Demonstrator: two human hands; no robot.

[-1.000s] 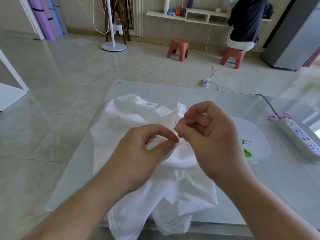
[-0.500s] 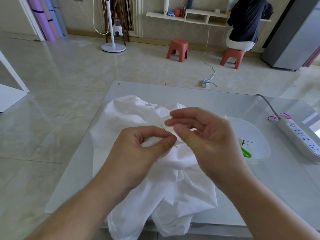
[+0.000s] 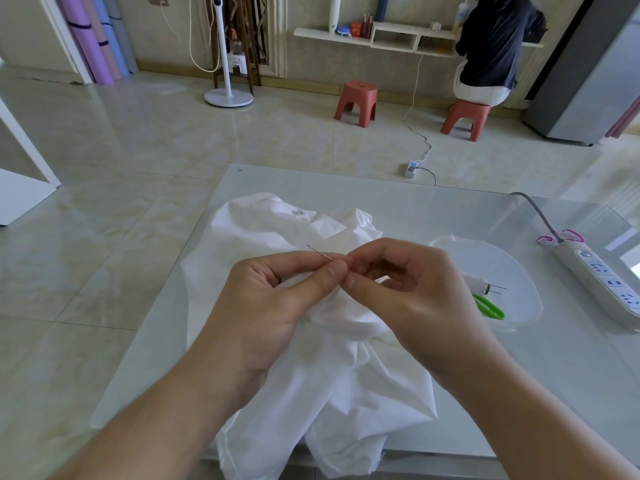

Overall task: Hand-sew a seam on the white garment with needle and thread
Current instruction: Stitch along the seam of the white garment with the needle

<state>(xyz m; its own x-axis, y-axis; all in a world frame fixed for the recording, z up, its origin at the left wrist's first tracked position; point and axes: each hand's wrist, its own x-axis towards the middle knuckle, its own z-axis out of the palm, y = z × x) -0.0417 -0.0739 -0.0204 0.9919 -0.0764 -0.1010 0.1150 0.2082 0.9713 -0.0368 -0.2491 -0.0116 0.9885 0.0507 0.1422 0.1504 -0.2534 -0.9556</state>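
A crumpled white garment [image 3: 277, 233] of thin, smooth woven cloth lies heaped on a pale glass-topped desk [image 3: 433, 209], its lower folds hanging over the near edge. Two bare hands meet above the middle of the cloth. The left hand [image 3: 273, 306] has its thumb and forefinger curled together, pinching a raised fold of the fabric. The right hand [image 3: 412, 289] is curled too, its thumb and forefinger tips pressed against those of the left hand, where the needle's near end disappears; which fingers actually grip the needle cannot be told. The needle [image 3: 319, 253] is a thin, straight steel sliver. Its long axis slants up and to the left, away from the person, with the free tip pointing toward the far left of the desk. No thread can be made out.

To the right on the desk sits a shallow, clear plastic tray [image 3: 519, 306] with rounded corners, holding green-handled scissors [image 3: 488, 306] and a white spool [image 3: 476, 284]. Beyond it lies a long white power strip [image 3: 602, 282] with a grey cord. A small mark near the desk's far left corner is too small to read.
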